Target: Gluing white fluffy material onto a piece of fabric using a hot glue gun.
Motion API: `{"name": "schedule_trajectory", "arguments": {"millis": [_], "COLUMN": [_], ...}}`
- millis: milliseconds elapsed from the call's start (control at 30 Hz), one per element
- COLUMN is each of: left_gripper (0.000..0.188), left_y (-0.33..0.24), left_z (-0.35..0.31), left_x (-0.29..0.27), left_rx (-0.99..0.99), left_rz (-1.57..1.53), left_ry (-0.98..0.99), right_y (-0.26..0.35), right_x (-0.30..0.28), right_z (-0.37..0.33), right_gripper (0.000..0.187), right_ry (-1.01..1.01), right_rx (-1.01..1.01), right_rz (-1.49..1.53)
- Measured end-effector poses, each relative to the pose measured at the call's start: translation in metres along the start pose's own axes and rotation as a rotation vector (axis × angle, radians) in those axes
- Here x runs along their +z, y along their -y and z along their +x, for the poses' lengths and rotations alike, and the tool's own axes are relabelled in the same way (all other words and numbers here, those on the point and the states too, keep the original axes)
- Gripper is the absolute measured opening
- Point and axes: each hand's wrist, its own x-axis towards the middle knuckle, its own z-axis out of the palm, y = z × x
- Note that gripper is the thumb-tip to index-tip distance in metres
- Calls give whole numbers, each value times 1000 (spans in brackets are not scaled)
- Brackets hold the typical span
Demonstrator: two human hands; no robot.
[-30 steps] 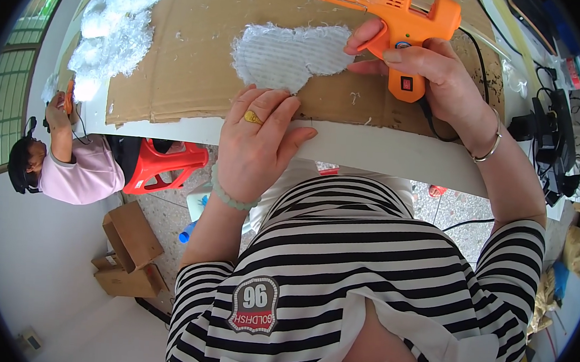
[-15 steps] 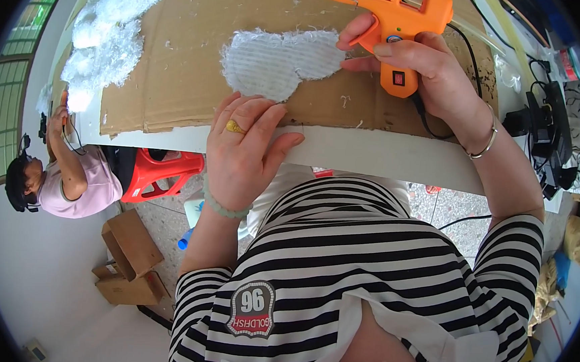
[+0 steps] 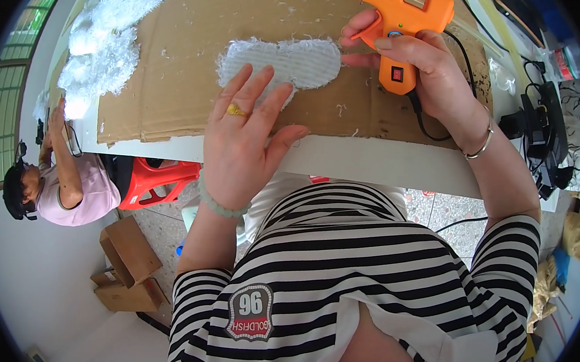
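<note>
A white, fuzzy-edged fabric piece shaped like a shoe sole point(image 3: 305, 62) lies flat on the brown cardboard sheet point(image 3: 184, 59). My left hand point(image 3: 245, 134) is over its near left part, fingers stretched and apart, hiding some of that edge. Whether the fingertips press on the fabric or hover I cannot tell. In my right hand point(image 3: 432, 73) is an orange hot glue gun point(image 3: 407, 44), held by its handle with fingers around the trigger. It stands to the right of the fabric, its front end pointing left, with the nozzle tip cut off by the top of the picture.
A heap of white shaggy material point(image 3: 108, 44) lies at the left of the table. The glue gun's black cord point(image 3: 472, 56) loops to the right, near black adapters point(image 3: 542, 131). At far left another person point(image 3: 77, 190) works beside a red stool point(image 3: 158, 184). Cardboard boxes point(image 3: 130, 257) stand on the floor.
My left hand has moved forward from the fabric's near edge onto it, its fingers spreading and straightening. The glue gun stays in my right hand at nearly the same place.
</note>
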Motion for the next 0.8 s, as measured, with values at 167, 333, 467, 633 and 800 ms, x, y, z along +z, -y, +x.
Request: {"name": "schedule_trajectory", "arguments": {"millis": [167,333,467,633,800], "left_gripper": [48,48,48,46,47], "left_y": [-5,-5,-4,-4,-7], "left_z": [9,9,9,12,22], "left_x": [2,5,2,3,2], "left_rx": [19,10,5,4,67], "left_rz": [10,-4,-8,-58,49], "left_ry": [142,229,259,184,232], "right_y": [-4,-7,-7,-7,-6], "right_x": [2,1,-3,0,1], "right_z": [2,3,4,4,3], "right_gripper": [35,34,33,33,33], "right_ry": [12,7,18,19,-5], "right_rx": [-8,4,19,15,31], "right_rz": [31,26,6,14,31]}}
